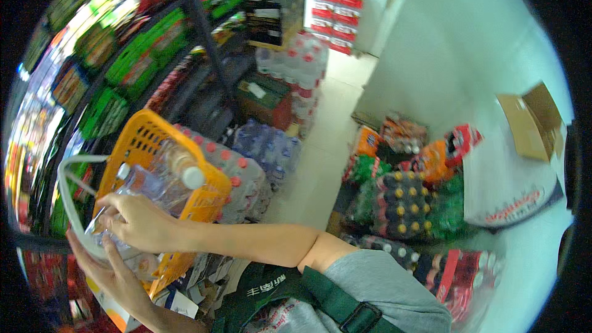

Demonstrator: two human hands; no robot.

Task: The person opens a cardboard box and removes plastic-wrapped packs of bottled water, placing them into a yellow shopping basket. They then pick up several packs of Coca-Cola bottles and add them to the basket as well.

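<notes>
An orange plastic shopping basket (210, 196) with a pale handle (69, 194) stands at the left, tilted in the view. Inside it lie several clear plastic bottles, one with a large white cap (193, 177). My right hand (134, 222) reaches over the basket, its fingers curled on a clear, shiny item (99, 226) whose kind I cannot tell. Below it, my left hand (108, 270) is at the handle and the basket's near end, thumb and fingers apart; whether it grips the handle is unclear.
Shelves of packaged goods (138, 64) fill the left. Shrink-wrapped bottle packs (240, 171) stand beside the basket, with more dark drink bottles (402, 203) at the right. An opened cardboard box (525, 125) sits on a white chest (495, 185). A tiled floor strip (305, 166) runs between.
</notes>
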